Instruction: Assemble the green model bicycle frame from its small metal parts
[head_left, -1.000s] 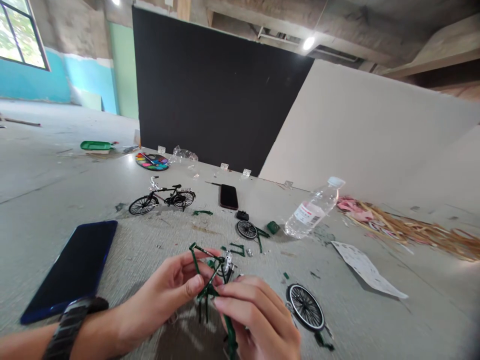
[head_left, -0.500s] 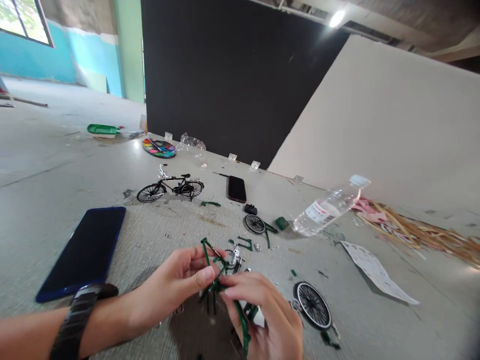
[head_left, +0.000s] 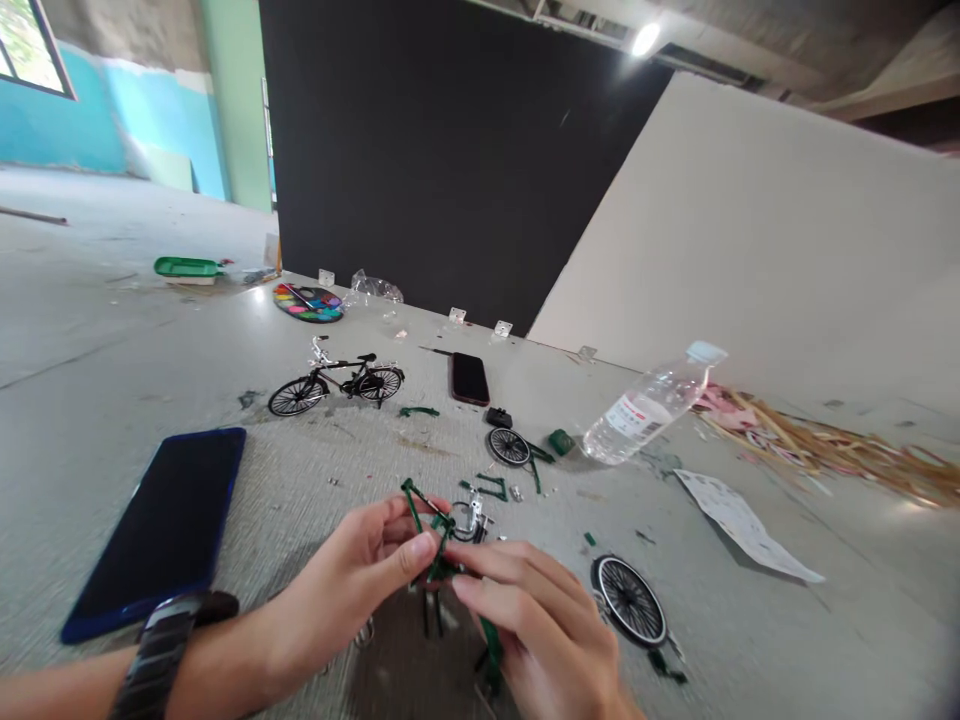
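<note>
The small, glossy green model-bicycle frame (head_left: 442, 548) is in the person's fingers, off the grey surface (head_left: 300, 500). Left hand (head_left: 360, 570): thumb and fingers closed, pinching the frame from its left side. Right hand (head_left: 547, 625): fingers bent, the two visible fingertips at the frame's lower end; a curved dark-green strip (head_left: 491, 645) appears gripped below them, thumb hidden. Long axis: slanting, upper end beyond the left fingertips and leaning left, lower end between the two hands. Neither hand is clearly nearer that lower end. A shiny silver handlebar piece (head_left: 474, 515) lies just beyond the right fingertips; a black spoked wheel (head_left: 630, 600) lies to their right, clear of the hand.
</note>
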